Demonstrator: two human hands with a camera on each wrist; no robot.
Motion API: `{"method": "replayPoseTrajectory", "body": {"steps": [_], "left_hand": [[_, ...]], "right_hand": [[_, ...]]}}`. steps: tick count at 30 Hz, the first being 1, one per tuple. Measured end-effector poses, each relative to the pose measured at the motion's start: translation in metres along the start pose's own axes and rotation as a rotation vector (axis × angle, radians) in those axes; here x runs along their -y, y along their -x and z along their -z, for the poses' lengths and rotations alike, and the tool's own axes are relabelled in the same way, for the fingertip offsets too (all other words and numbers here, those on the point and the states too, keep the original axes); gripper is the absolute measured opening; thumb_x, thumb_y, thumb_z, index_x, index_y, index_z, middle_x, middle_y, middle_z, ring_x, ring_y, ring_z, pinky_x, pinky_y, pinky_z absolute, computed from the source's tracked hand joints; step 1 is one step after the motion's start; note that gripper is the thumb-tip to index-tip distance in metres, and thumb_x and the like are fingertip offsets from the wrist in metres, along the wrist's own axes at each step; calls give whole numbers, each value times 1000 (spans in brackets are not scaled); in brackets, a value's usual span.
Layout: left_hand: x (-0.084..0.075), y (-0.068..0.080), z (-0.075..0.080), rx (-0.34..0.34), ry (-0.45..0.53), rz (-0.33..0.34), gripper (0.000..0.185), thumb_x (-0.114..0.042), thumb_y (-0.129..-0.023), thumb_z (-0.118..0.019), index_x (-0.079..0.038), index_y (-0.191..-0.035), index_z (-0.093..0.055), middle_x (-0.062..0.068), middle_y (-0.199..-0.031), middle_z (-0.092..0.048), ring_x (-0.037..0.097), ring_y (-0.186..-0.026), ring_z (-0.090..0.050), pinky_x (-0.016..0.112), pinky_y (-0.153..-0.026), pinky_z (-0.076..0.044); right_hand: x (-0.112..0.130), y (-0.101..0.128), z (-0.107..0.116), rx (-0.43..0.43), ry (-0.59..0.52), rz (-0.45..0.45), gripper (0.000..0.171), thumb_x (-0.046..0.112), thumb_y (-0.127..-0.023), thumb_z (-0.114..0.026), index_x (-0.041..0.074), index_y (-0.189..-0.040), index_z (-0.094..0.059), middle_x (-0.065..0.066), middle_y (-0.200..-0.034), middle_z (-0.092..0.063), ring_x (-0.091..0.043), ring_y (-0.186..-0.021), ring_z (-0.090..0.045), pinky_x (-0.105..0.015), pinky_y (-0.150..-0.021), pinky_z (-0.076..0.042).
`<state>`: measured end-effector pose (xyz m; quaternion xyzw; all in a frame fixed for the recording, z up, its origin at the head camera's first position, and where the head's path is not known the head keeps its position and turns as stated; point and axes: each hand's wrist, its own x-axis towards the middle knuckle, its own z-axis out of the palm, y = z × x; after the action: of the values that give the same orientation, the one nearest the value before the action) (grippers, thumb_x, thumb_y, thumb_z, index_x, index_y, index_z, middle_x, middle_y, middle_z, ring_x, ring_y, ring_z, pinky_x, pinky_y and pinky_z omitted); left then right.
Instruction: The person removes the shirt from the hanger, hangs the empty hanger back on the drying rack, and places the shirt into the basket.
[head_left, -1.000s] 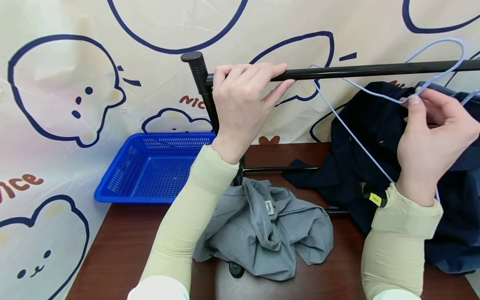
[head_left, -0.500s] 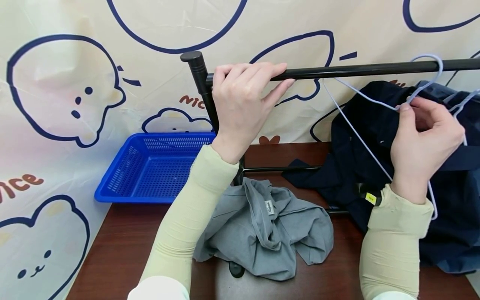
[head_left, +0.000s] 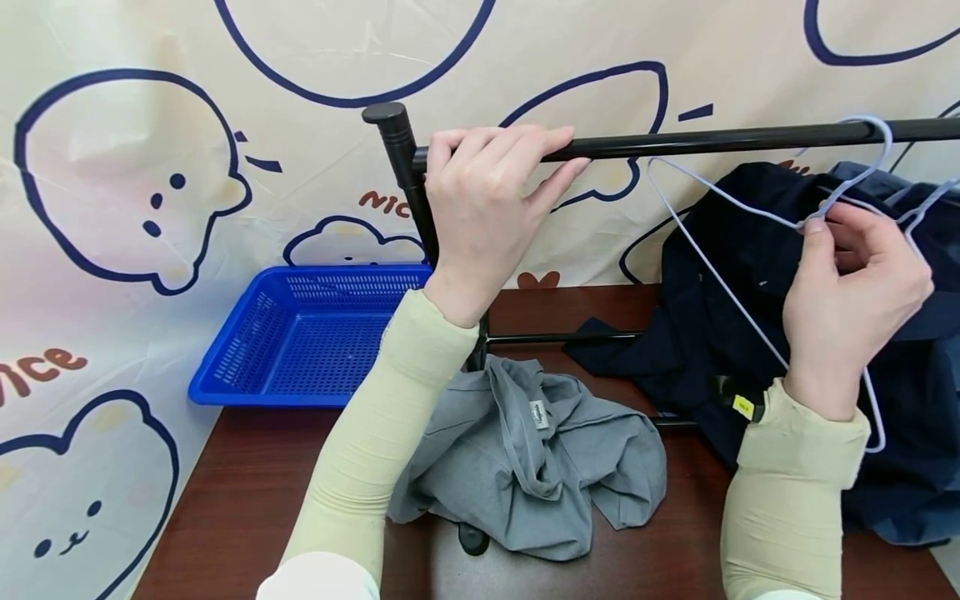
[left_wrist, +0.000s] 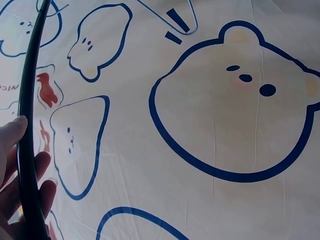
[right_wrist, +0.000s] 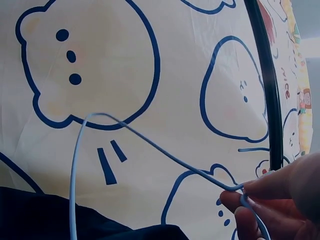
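Observation:
My left hand (head_left: 491, 204) grips the black rail (head_left: 720, 142) of a clothes rack near its left end post. In the left wrist view, thumb and fingers lie on opposite sides of this rail (left_wrist: 28, 95). With thumb and fingertips, my right hand (head_left: 855, 287) pinches a pale blue wire hanger (head_left: 750, 207) at the neck below its hook. The hook curves over the rail; whether it bears on it, I cannot tell. No garment is on this hanger. Its bare shoulder and side also show in the right wrist view, the hanger (right_wrist: 73, 175) slanting from my fingers.
Dark navy clothes (head_left: 712, 275) hang at the right, behind my right hand, with another pale hanger (head_left: 930, 200) there. A crumpled grey garment (head_left: 540, 467) lies on the brown table (head_left: 247, 483). A blue plastic basket (head_left: 225, 358) stands at the left beside the rack post (head_left: 397, 158).
My right hand has moved left and slightly down with the hanger. The hook came down from above the rail to curve over it. My left hand has stayed in place.

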<state>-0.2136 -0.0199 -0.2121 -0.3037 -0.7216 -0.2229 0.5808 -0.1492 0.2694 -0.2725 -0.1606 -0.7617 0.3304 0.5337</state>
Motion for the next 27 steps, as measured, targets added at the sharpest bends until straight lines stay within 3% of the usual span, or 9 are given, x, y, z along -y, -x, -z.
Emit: {"method": "replayPoseTrajectory", "body": {"steps": [9, 14, 20, 27], "left_hand": [[0, 0, -1, 0, -10, -3, 32, -45, -100, -65, -19, -108, -81, -6, -102, -77, 15, -93, -69, 37, -87, -41], [0, 0, -1, 0, -7, -1, 32, -45, -100, -64, -19, -108, -81, -6, -102, -77, 15, -93, -69, 37, -87, -41], [0, 0, -1, -2, -5, -2, 32, -45, -100, -64, -19, -108, -81, -6, -102, -77, 15, -93, -69, 37, -87, -41], [0, 0, -1, -2, -9, -2, 33, -45, -100, -64, -19, -109, -81, -6, -102, -77, 15, -94, -70, 37, -87, -41]], "right_hand": [[4, -2, 2, -2, 81, -71, 23, 25, -102, -63, 13, -114, -79, 4, -102, -75, 19, -74, -43, -14, -73, -38], [1, -1, 4, -18, 89, -66, 26, 34, -101, -64, 20, -118, -78, 9, -106, -74, 10, -85, -56, -15, -81, -38], [2, 5, 11, -73, 37, 35, 37, 39, -100, -63, 21, -133, -67, 15, -129, -63, 0, -122, -50, -25, -103, -31], [29, 16, 16, -133, -75, 119, 34, 27, -98, -67, 14, -129, -69, 11, -131, -63, -5, -128, -49, -27, -111, -28]]}}
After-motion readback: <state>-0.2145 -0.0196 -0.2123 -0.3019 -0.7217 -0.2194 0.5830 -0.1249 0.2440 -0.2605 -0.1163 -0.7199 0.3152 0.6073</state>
